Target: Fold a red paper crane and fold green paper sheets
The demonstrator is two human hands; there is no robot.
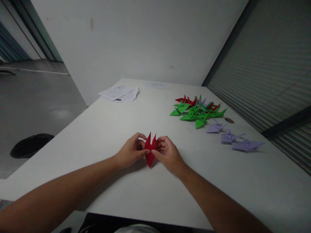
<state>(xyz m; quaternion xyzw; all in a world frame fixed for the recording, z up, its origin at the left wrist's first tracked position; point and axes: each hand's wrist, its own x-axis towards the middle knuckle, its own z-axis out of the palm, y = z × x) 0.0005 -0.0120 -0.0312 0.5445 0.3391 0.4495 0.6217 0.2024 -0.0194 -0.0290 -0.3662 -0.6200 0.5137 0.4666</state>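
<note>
A half-folded red paper figure [150, 149] with two upright points and a pointed bottom tip is held just above the white table [102, 129]. My left hand [132, 150] pinches its left side, fingers curled. My right hand [167, 154] pinches its right side, thumb and fingers pressed on the paper. Both hands meet at the middle of the table, close to me.
A heap of green and red folded paper cranes [197, 111] lies at the back right. Three lilac cranes [229, 137] lie in a row beside it. Printed sheets [119, 93] sit at the far left edge. A black bin [31, 145] stands on the floor, left.
</note>
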